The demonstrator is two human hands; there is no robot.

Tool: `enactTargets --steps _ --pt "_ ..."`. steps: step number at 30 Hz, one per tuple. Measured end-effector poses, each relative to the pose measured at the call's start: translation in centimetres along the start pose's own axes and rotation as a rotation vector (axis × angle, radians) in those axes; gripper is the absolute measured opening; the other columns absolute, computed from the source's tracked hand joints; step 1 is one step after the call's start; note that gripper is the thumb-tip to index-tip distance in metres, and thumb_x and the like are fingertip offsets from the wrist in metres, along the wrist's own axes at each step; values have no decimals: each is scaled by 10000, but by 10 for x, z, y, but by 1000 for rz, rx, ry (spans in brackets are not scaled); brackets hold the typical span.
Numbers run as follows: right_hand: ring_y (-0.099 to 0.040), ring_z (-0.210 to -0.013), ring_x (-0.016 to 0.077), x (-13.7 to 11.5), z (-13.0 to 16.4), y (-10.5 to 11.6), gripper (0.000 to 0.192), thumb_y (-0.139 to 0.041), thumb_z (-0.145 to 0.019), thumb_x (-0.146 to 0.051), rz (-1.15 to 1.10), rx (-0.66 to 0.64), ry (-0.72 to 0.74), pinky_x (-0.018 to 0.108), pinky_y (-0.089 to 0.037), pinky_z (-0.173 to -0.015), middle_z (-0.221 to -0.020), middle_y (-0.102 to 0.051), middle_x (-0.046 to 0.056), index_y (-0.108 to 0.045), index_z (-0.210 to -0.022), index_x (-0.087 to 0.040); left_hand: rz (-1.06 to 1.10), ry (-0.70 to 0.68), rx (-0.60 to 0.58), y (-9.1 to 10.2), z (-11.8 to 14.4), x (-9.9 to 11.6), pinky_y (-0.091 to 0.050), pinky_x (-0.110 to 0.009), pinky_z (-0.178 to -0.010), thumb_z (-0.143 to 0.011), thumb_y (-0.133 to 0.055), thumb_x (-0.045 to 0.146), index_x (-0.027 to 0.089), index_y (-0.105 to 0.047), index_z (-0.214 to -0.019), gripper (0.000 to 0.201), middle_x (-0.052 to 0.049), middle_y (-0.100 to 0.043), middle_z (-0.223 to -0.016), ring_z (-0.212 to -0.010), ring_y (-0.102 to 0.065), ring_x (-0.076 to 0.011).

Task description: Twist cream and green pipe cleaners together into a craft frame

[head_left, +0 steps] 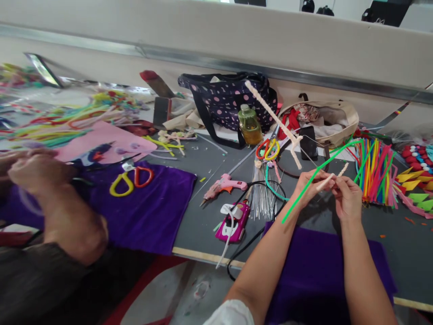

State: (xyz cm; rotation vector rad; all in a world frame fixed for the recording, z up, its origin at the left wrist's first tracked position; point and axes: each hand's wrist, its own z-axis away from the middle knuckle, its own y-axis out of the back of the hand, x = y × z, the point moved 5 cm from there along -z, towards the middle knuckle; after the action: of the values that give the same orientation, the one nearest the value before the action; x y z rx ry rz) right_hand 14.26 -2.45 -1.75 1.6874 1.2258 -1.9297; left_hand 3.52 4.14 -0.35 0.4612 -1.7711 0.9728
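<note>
Both of my hands are close together above the table at the right. My left hand [307,187] is closed on a pale cream pipe cleaner [325,183]. My right hand [347,197] pinches the same piece at its other side, and a short twisted end sticks up past the fingers. A long bright green pipe cleaner [306,184] crosses over my left hand and wrist; I cannot tell what holds it. Above my left hand rises a cream fuzzy stem [270,113] with a short crosspiece, joined to a thin wire that runs down toward that hand.
A pink glue gun [225,184], a magenta box [234,221] with cables and thin wires [265,198] lie left of my hands. Scissors [268,150], a bottle [249,124] and bags stand behind. Colourful pipe cleaners [375,174] lie right. A co-worker's hands [30,174] are at left.
</note>
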Motion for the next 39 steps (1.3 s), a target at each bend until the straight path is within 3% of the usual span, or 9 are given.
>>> enactTargets --steps 5,10,15,23,29,33,39 --pt "-419 -501 66 -3 -1 1 185 -771 -684 -298 58 -3 85 207 -311 -476 -563 -524 -50 -650 -645 -163 -14 -7 -12 0 -1 -4 -486 -255 -654 -659 -780 345 134 -741 -953 365 -64 -663 -927 -678 -601 -113" --pt "-464 -546 82 -5 -2 3 186 -762 -685 -305 92 25 169 220 -366 -519 -609 -545 -40 -648 -650 -161 49 1 -25 -3 -2 -6 -502 -268 -732 -605 -816 321 117 -726 -942 405 -50 -661 -866 -794 -621 -151" --pt "-508 -570 95 -7 -1 2 196 -767 -666 -306 93 59 179 230 -424 -540 -621 -560 -36 -638 -636 -162 115 90 -33 -6 -2 -12 -520 -292 -737 -563 -839 298 110 -693 -986 485 -40 -658 -799 -740 -621 -138" --pt "-536 -556 92 -2 0 -1 181 -785 -646 -305 44 93 99 225 -435 -517 -669 -635 -20 -694 -731 -174 150 96 12 -6 -2 -16 -522 -298 -732 -578 -823 279 90 -690 -957 443 -48 -672 -781 -690 -627 -131" --pt "-566 -604 99 5 -2 -1 221 -760 -684 -320 -3 21 12 228 -436 -542 -770 -689 4 -714 -857 -190 188 83 -3 -6 -4 -14 -518 -287 -714 -585 -818 268 92 -715 -933 403 -74 -698 -820 -688 -631 -135" --pt "-616 -718 131 3 -2 -4 236 -752 -692 -323 -32 -39 4 250 -469 -599 -941 -710 39 -696 -893 -212 220 101 -12 -6 -4 -11 -515 -271 -692 -576 -823 254 102 -721 -909 380 -91 -706 -880 -705 -634 -132" --pt "-628 -770 127 1 1 -9 280 -741 -699 -273 -73 -123 -23 266 -496 -673 -1006 -696 31 -672 -969 -249 238 136 -62 -10 0 -1 -506 -257 -656 -561 -823 266 133 -730 -890 367 -45 -699 -800 -633 -613 -105"
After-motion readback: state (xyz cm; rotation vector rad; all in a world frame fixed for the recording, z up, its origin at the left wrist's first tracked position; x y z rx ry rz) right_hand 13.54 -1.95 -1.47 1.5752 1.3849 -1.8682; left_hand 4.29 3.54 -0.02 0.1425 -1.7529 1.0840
